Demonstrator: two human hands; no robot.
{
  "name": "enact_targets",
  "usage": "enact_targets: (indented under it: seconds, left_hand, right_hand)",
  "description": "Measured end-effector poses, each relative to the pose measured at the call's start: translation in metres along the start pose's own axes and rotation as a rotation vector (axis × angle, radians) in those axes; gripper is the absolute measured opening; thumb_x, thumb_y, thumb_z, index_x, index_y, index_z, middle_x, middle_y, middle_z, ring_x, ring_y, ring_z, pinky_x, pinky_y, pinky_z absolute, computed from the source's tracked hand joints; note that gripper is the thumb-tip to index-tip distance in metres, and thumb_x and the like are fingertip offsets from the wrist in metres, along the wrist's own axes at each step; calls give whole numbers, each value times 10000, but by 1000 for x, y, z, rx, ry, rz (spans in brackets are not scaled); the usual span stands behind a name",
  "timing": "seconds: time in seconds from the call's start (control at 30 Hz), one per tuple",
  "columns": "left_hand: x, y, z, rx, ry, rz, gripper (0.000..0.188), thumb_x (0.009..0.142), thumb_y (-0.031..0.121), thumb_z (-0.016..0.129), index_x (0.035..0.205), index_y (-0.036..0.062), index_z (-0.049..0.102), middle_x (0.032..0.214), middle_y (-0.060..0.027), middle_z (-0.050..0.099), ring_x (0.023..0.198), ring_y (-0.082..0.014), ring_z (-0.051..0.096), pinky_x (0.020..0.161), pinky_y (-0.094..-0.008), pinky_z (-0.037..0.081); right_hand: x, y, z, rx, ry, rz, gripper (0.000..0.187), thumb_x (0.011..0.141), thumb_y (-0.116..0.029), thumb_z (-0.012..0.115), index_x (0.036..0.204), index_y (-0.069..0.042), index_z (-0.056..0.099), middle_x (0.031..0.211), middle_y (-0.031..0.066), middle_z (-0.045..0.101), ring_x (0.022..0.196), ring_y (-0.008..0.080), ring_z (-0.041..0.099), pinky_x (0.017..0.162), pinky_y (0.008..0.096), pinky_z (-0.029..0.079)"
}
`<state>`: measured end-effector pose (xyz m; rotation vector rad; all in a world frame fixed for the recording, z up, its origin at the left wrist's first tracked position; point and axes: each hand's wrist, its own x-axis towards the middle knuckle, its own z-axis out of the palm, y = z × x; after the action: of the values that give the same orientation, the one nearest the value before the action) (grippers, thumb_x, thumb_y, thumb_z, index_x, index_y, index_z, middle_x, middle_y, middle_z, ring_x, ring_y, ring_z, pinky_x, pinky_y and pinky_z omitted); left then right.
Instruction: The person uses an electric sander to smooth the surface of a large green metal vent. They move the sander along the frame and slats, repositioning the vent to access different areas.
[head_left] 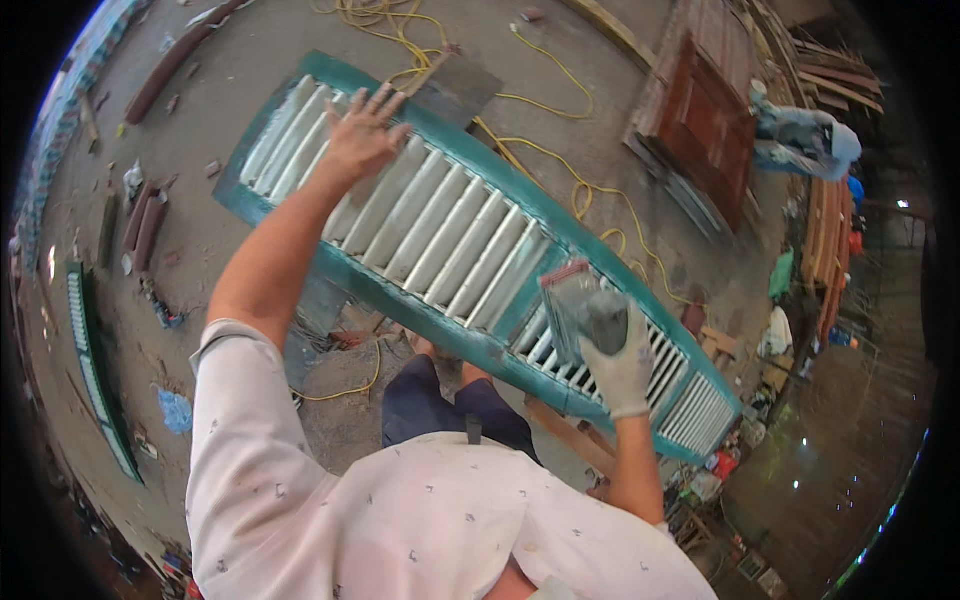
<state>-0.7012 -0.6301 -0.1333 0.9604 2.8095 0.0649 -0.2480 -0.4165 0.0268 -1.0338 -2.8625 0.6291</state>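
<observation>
A long green louvered shutter (553,252) with pale, worn slats lies slantwise in front of me. My left hand (362,138) is bare, its fingers spread over the far-left end of the shutter by the slats and top rail. My right hand (622,370), in a pale work glove, is wrapped round a dark grey handheld sander (604,318). The sander's flat pad with a reddish edge is over the slats right of the shutter's middle crosspiece. Whether the pad touches the slats I cannot tell.
Yellow cable (550,150) winds over the dusty floor beyond the shutter. Brown wooden panels (705,125) stand at the far right, a person (805,140) beside them. Another green shutter (95,375) lies at left, near a blue plastic bag (175,411).
</observation>
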Motion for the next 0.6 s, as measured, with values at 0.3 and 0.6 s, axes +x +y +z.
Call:
enact_targets:
  seconds: [0.3, 0.6]
  left_hand:
    - [-99, -88, 35, -278, 184, -568, 809, 1066, 659, 545, 1747, 278, 333, 1832, -99, 266, 1694, -347, 223, 1300, -773, 109]
    - [-138, -78, 62, -166, 317, -613, 862, 1031, 618, 574, 1767, 288, 272, 1834, -95, 231, 1691, -367, 203, 1304, -761, 123]
  right_hand:
    - [157, 2, -16, -215, -81, -235, 904, 789, -352, 904, 1580, -160, 509, 1376, 144, 667, 1260, 381, 684, 1041, 484, 579]
    - [238, -123, 51, -248, -249, -396, 913, 806, -374, 879, 1604, -174, 483, 1442, 162, 639, 1291, 381, 672, 1079, 488, 557]
